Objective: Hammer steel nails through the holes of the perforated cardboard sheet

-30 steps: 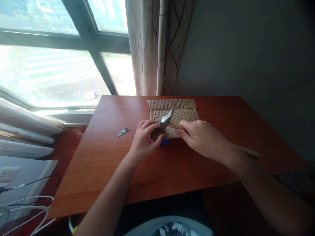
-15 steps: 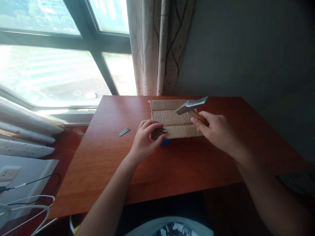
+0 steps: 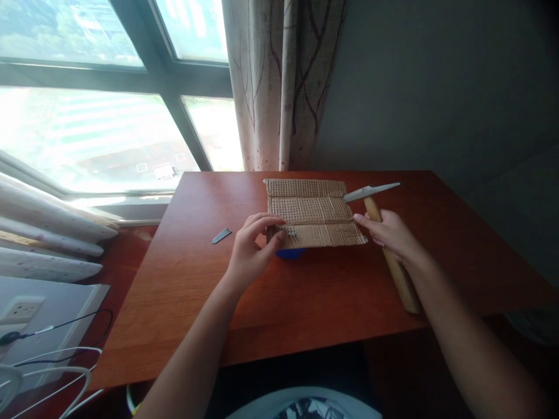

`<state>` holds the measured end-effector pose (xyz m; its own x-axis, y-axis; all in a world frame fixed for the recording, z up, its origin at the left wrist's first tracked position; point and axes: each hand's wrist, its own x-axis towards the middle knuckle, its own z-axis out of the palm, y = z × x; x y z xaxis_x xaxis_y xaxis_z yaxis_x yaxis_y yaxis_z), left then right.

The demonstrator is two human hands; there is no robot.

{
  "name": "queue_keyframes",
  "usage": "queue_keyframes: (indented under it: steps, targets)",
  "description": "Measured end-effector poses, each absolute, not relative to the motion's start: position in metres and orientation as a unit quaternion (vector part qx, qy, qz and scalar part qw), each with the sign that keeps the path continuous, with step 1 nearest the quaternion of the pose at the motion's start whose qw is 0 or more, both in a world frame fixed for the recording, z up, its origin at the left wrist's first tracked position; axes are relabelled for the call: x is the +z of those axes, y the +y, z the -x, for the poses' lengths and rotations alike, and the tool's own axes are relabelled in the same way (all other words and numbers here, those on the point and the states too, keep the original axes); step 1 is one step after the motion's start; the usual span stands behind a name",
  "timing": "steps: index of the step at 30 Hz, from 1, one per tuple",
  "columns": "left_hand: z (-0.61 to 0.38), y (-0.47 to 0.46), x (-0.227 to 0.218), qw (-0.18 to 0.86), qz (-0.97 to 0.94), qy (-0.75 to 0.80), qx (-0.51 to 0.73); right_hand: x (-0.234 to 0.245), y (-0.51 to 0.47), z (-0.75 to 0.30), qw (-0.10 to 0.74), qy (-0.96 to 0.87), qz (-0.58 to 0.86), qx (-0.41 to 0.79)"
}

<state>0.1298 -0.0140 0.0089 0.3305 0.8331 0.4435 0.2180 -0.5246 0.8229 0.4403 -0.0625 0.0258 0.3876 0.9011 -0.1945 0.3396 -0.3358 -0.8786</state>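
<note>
A perforated sheet of folded brown cardboard (image 3: pixel 305 208) lies raised on a blue object (image 3: pixel 290 254), mostly hidden beneath it. Several small nails (image 3: pixel 292 234) stand in its near left part. My left hand (image 3: pixel 253 241) rests at that left edge, thumb and fingers apart on either side of the nails' corner. To the right of the sheet, my right hand (image 3: pixel 391 233) has its thumb and fingers about the wooden handle of a hammer (image 3: pixel 397 276). The metal head points away from me, beside the sheet's far right corner.
Several loose nails (image 3: pixel 221 235) lie together on the reddish wooden table (image 3: pixel 305 302), left of my left hand. Beyond stand a window (image 3: pixel 109 134) and a curtain (image 3: pixel 271 87). Cables (image 3: pixel 56 361) and a wall socket (image 3: pixel 21 309) are at lower left.
My right hand has moved right with the hammer, from above the cardboard to beside it, and the handle has swung into view. My left hand has drawn slightly left, showing more nails.
</note>
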Motion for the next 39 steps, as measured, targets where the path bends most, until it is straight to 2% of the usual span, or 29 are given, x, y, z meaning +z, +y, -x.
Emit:
queue_keyframes:
  steps: [4,8,14,18,24,32,39]
  targets:
    - [-0.129,-0.011,0.006,0.388,-0.698,0.363,0.480,0.026,-0.062,-0.438,0.403,-0.426,0.721,0.369]
    - [-0.129,-0.008,0.002,0.380,-0.663,0.406,0.501,0.022,-0.061,-0.441,0.390,-0.451,0.721,0.353]
    - [-0.127,-0.004,-0.004,0.452,-0.618,0.443,0.466,0.018,-0.062,-0.443,0.385,-0.476,0.718,0.331]
    - [-0.127,-0.004,-0.006,0.457,-0.621,0.439,0.461,0.023,-0.065,-0.441,0.392,-0.475,0.718,0.325]
    - [-0.126,-0.006,-0.004,0.430,-0.645,0.428,0.464,0.029,-0.068,-0.440,0.398,-0.471,0.722,0.314]
    - [-0.126,-0.014,0.009,0.330,-0.716,0.423,0.447,0.027,-0.074,-0.445,0.393,-0.472,0.731,0.296]
    - [-0.125,-0.012,0.005,0.305,-0.736,0.433,0.421,0.024,-0.075,-0.446,0.386,-0.474,0.740,0.279]
